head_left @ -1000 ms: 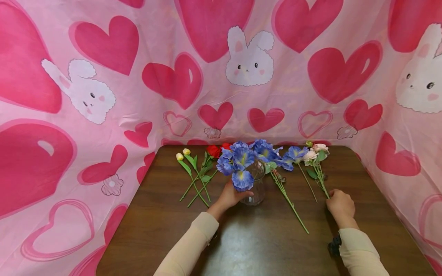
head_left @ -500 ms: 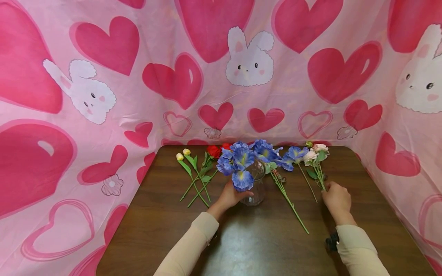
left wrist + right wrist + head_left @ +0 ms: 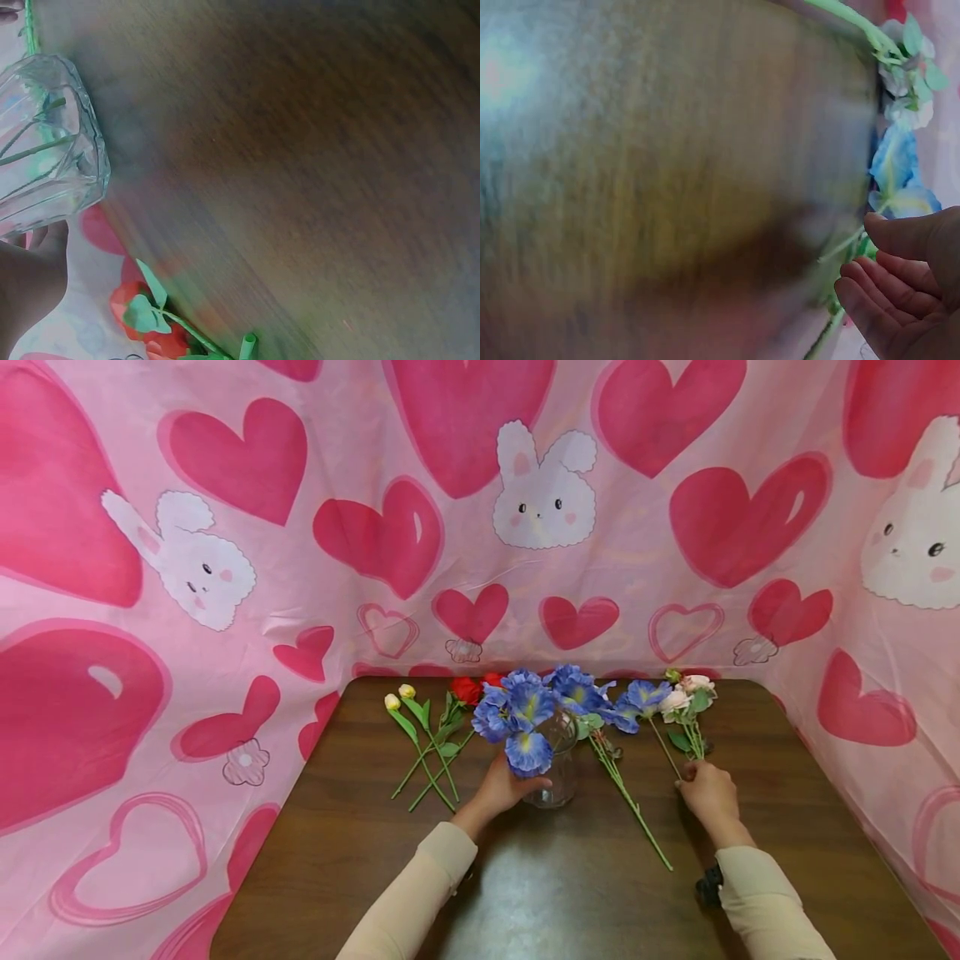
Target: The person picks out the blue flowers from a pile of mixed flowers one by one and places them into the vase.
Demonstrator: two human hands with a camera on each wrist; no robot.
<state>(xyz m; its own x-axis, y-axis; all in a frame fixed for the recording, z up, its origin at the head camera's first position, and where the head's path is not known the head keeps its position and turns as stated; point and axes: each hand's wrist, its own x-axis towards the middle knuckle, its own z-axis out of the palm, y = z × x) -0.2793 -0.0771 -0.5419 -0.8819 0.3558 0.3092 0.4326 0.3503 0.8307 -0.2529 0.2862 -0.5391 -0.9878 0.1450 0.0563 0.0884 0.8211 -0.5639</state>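
Observation:
My left hand [image 3: 501, 787] grips the clear glass vase [image 3: 558, 787] from the left, thumb across its front. Blue irises [image 3: 528, 697] lean out over its left rim. Through the vase glass [image 3: 90, 161], cut stem ends show in the left wrist view. My right hand [image 3: 711, 793] is by the lower stem of a single blue iris [image 3: 643, 695] lying on the table. In the right wrist view, thumb and fingers stand apart around that stem, with the iris bloom [image 3: 895, 161] beyond them. Pale pink roses [image 3: 684, 695] lie just behind this hand.
Two yellow tulips [image 3: 397, 700] and red roses [image 3: 465, 690] lie left of the vase on the brown table [image 3: 570, 893]. Another long branching stem [image 3: 633, 806] lies between vase and right hand. A pink heart-print cloth [image 3: 420, 635] hangs behind the table.
My right hand has moved left, from the pink roses' stems to the single iris's stem. The left hand and vase have stayed put.

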